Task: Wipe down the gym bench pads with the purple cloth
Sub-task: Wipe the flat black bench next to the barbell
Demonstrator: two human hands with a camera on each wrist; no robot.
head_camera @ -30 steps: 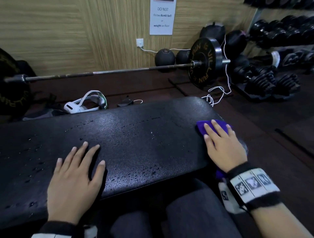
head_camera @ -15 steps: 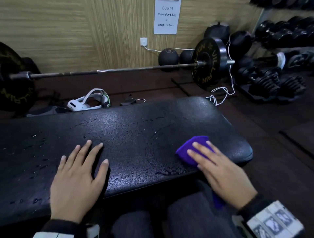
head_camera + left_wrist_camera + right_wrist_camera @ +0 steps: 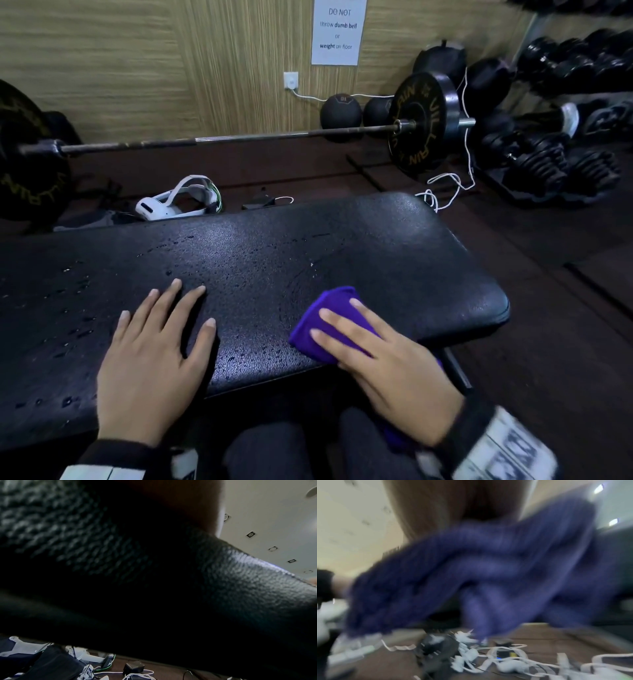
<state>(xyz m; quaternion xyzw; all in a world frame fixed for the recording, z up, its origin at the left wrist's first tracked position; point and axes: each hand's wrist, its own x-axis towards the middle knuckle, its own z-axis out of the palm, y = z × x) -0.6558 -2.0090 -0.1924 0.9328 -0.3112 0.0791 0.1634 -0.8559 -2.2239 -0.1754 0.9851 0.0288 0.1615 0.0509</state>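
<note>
Right hand [image 3: 394,373] is pressing the purple cloth [image 3: 329,318] flat onto the bench pad [image 3: 308,246], fingers straight and spread over the top of it, not curled round it. Cloth is sitting bunched at the near edge of the pad, right of centre, with a tail of it hanging off the near side under the wrist. In the right wrist view the purple cloth [image 3: 488,566] is filling most of the frame, heavily blurred; finger detail is not readable there.

Left hand [image 3: 154,356] is lying palm-down on the pad, left of the cloth and well apart from it, fingers straight and splayed, holding nothing. Left wrist view is mostly dark pad surface [image 3: 240,581] up close.

Pad is showing water droplets across the left and middle, plus curved smear marks just beyond the cloth.

On the floor past the far edge: a white headset [image 3: 178,202], a barbell [image 3: 239,138] with a black plate [image 3: 423,123], and a white cable [image 3: 445,192]. Dumbbells [image 3: 548,164] are sitting far right.
</note>
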